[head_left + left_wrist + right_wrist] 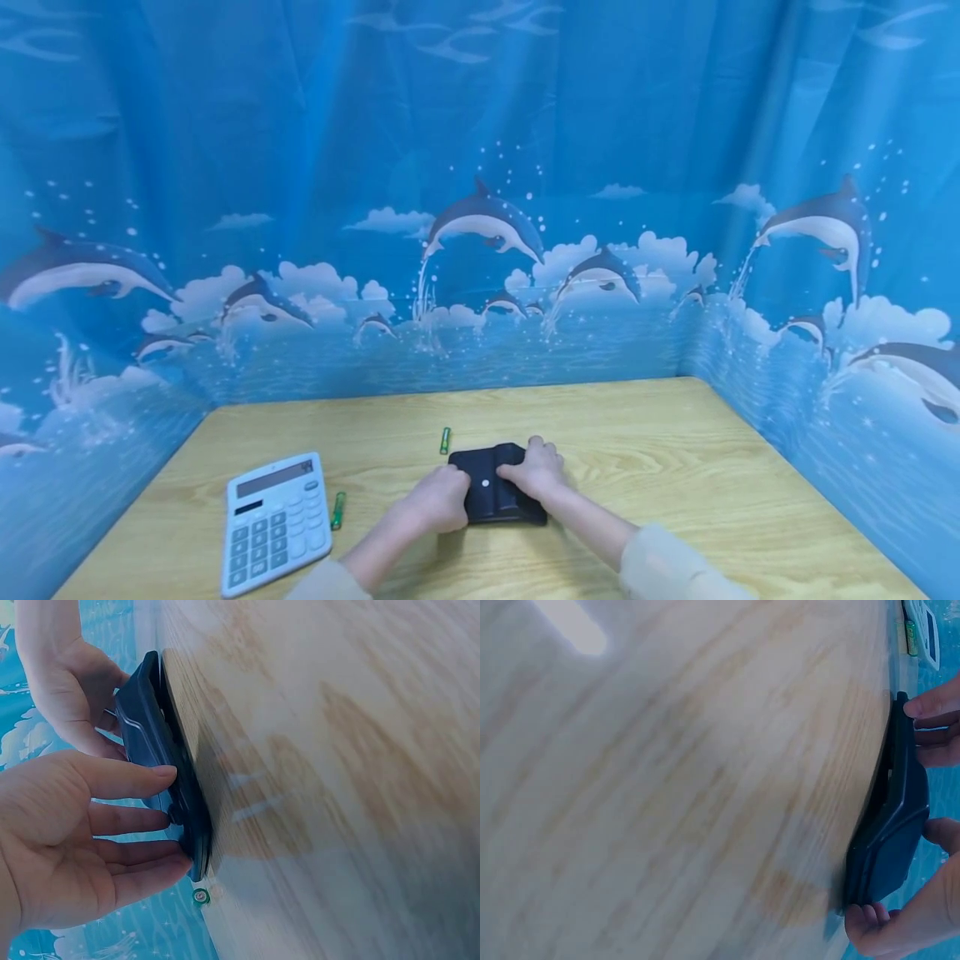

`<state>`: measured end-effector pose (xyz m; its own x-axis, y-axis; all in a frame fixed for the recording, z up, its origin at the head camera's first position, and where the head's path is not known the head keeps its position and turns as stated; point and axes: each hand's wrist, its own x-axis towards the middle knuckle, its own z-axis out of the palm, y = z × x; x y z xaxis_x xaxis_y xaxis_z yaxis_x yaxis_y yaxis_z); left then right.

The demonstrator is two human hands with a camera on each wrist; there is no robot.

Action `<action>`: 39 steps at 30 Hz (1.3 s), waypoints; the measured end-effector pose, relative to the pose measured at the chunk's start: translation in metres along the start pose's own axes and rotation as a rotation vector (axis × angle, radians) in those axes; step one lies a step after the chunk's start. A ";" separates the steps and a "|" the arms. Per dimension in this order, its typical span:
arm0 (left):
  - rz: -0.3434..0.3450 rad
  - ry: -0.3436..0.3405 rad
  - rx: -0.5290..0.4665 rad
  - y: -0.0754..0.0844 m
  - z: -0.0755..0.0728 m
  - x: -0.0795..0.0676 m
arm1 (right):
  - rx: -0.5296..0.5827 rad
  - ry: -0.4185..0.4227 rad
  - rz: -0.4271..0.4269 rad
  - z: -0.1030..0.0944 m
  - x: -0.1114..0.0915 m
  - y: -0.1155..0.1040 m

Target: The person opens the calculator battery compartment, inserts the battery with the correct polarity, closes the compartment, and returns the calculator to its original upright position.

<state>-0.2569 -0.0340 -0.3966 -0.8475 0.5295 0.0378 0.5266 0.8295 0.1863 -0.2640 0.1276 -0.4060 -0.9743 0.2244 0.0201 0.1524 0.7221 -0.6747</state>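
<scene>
A flat black plastic case (pixel 483 505) with a raised ridge and a small white dot lies low over the wooden table, between both hands. My left hand (pixel 446 498) grips its left edge; in the left wrist view the thumb and fingertips meet the rim of the case (pixel 142 727). On the opposite side my right hand (pixel 538 472) holds the right edge, thumb on top and fingers round the far side. Seen from the right wrist, the case (pixel 897 825) has a thin gap along its side. Its underside is hidden.
A white calculator (pixel 295 527) lies at the left of the table (pixel 637 433). Beside it is a green battery (pixel 338 510), and another green battery (pixel 446 440) lies just beyond the case. A blue dolphin-print curtain (pixel 480 350) encloses the table's back and sides.
</scene>
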 end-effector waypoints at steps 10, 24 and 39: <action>-0.009 -0.021 0.004 0.003 0.000 -0.001 | -0.031 0.018 0.027 0.003 -0.002 0.000; 0.059 0.017 0.027 0.003 -0.001 -0.001 | -0.117 0.027 0.018 0.005 0.002 0.000; 0.025 0.001 0.010 0.003 -0.003 0.000 | -0.087 0.011 -0.051 0.002 0.004 0.003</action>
<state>-0.2556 -0.0326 -0.3931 -0.8342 0.5498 0.0428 0.5480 0.8179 0.1750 -0.2681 0.1293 -0.4096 -0.9794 0.1924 0.0611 0.1168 0.7868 -0.6060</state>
